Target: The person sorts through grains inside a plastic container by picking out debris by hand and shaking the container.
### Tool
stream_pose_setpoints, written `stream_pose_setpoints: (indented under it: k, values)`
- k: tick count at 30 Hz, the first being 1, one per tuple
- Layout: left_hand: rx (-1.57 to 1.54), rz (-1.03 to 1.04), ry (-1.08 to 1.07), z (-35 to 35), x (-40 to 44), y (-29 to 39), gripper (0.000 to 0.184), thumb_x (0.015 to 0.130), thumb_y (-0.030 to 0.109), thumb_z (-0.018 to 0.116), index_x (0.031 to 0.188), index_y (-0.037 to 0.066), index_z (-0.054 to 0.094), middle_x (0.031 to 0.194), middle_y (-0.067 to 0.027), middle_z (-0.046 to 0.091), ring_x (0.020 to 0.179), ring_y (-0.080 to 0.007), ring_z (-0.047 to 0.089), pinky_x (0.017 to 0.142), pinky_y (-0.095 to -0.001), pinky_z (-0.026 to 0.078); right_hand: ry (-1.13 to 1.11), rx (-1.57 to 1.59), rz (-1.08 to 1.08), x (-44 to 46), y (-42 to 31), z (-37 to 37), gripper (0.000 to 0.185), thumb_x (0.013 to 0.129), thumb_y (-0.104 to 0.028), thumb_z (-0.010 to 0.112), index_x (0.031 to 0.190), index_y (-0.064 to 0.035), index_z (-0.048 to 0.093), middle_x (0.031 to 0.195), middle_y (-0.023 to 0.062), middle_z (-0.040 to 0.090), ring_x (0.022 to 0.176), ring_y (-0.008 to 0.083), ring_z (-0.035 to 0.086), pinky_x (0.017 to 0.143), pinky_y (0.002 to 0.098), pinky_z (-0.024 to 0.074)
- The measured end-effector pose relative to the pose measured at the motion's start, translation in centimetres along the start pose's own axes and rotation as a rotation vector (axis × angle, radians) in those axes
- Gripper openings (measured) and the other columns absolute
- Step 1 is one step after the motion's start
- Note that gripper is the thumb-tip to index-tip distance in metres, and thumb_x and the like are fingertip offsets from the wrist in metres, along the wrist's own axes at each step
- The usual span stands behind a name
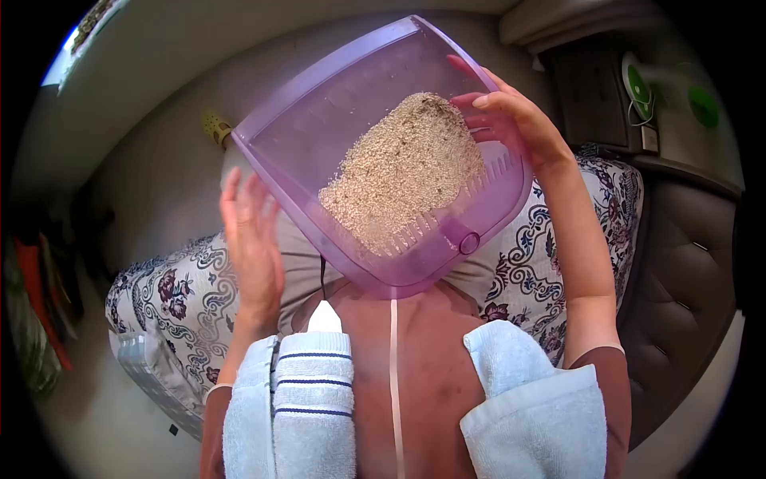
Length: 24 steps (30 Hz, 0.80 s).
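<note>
A purple see-through plastic winnowing tray (pixel 319 120) is held up in front of me, tilted, with slots near its closed lower right end. Pale small grain (pixel 407 168) with darker specks lies heaped in it, toward the right. Gripping the tray's right wall is my right hand (pixel 519 120), thumb over the rim and fingers seen through the plastic. My left hand (pixel 254 239) is just beside the left wall, fingers stretched and slightly blurred; it appears apart from the tray.
Beneath me is a bed with a flower-patterned cover (pixel 179 291) and a dark padded headboard (pixel 690 295). A dark bedside cabinet (pixel 590 96) carries a green and white object (pixel 636 84). A yellow clog (pixel 215 128) lies on the floor. Light-blue towels (pixel 535 407) hang over my shoulders.
</note>
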<state>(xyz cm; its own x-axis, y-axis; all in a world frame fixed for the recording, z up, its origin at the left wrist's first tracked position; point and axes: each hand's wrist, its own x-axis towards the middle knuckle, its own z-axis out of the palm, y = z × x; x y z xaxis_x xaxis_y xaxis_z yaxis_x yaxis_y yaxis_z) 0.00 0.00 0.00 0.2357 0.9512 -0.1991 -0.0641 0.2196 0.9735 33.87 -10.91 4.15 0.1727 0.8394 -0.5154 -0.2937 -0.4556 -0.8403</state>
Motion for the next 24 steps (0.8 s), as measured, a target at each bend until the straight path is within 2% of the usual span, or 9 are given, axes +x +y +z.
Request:
stream_pose_setpoints:
  k: [1,2,3,7,9,12,16,19,24]
  values:
    - [-0.014,0.003,-0.015,0.3,0.6,-0.3,0.049,0.096,0.015,0.053,0.140,0.003,0.034,0.142,-0.0117,0.039,0.129,-0.0207,0.039,0.107,-0.0347,0.034,0.014,-0.025,-0.005,-0.1,-0.4,0.2,0.064,0.081,-0.020,0.057,0.142,-0.0171,0.039,0.104,0.0060,0.055,0.087,0.0156,0.057,0.072,0.0257,0.0485]
    - [0.192,0.221,-0.032,0.0,1.8,0.4,0.036,0.095,0.009,0.053,0.130,0.000,0.048,0.129,-0.0111,0.051,0.120,-0.0187,0.048,0.103,-0.0321,0.039,0.030,-0.049,-0.007,-0.1,-0.8,0.5,0.062,0.082,-0.018,0.056,0.142,-0.0161,0.040,0.102,0.0057,0.056,0.088,0.0145,0.057,0.071,0.0255,0.0484]
    - [0.276,0.384,-0.115,1.2,2.4,4.2,0.025,0.093,0.003,0.055,0.117,-0.002,0.059,0.117,-0.0102,0.058,0.111,-0.0168,0.055,0.096,-0.0298,0.045,-0.006,-0.034,-0.054,0.0,-1.3,0.8,0.062,0.081,-0.018,0.056,0.141,-0.0153,0.041,0.102,0.0053,0.056,0.087,0.0138,0.057,0.071,0.0254,0.0484]
    - [0.795,0.768,-0.881,7.3,4.0,9.0,0.019,0.084,0.001,0.063,0.102,0.003,0.067,0.105,-0.0088,0.064,0.095,-0.0173,0.063,0.079,-0.0284,0.051,-0.051,-0.024,-0.033,-1.0,-2.3,2.5,0.059,0.080,-0.016,0.056,0.138,-0.0112,0.045,0.101,0.0049,0.058,0.085,0.0102,0.057,0.072,0.0233,0.0479]
    - [0.820,1.010,-1.015,11.1,5.1,7.5,0.020,0.081,0.005,0.066,0.100,0.007,0.068,0.099,-0.0082,0.064,0.090,-0.0223,0.063,0.076,-0.0314,0.052,-0.073,-0.022,-0.048,-1.3,-2.9,3.2,0.058,0.080,-0.015,0.056,0.136,-0.0102,0.046,0.101,0.0054,0.060,0.085,0.0098,0.057,0.072,0.0221,0.0477]
    - [0.855,1.067,-1.105,14.3,6.4,5.2,0.018,0.080,0.007,0.067,0.098,0.008,0.068,0.097,-0.0077,0.063,0.089,-0.0255,0.062,0.076,-0.0346,0.052,-0.123,-0.022,-0.029,-0.9,-2.8,3.2,0.056,0.079,-0.014,0.056,0.134,-0.0074,0.048,0.101,0.0060,0.061,0.085,0.0085,0.057,0.073,0.0214,0.0471]
    - [0.879,1.093,-1.113,16.0,6.1,4.1,0.017,0.080,0.011,0.066,0.098,0.008,0.067,0.098,-0.0072,0.063,0.094,-0.0261,0.060,0.082,-0.0369,0.050,-0.105,-0.111,-0.067,-1.4,-2.9,3.0,0.056,0.077,-0.015,0.057,0.132,-0.0052,0.050,0.098,0.0041,0.060,0.084,0.0077,0.055,0.073,0.0210,0.0455]
    - [0.942,1.089,-1.130,16.6,5.7,4.3,0.018,0.081,0.012,0.066,0.098,0.008,0.067,0.098,-0.0070,0.062,0.097,-0.0261,0.058,0.085,-0.0373,0.049,-0.191,-0.053,-0.109,-1.5,-2.4,2.3,0.055,0.078,-0.015,0.057,0.131,-0.0064,0.050,0.098,0.0036,0.060,0.085,0.0077,0.055,0.074,0.0207,0.0453]
    - [0.979,1.073,-1.197,16.0,6.8,4.1,0.018,0.080,0.013,0.067,0.097,0.008,0.067,0.098,-0.0068,0.062,0.098,-0.0265,0.057,0.086,-0.0376,0.048,-0.161,-0.046,-0.052,-1.7,-3.0,3.2,0.053,0.079,-0.014,0.056,0.131,-0.0059,0.050,0.101,0.0038,0.060,0.088,0.0077,0.055,0.077,0.0211,0.0454]
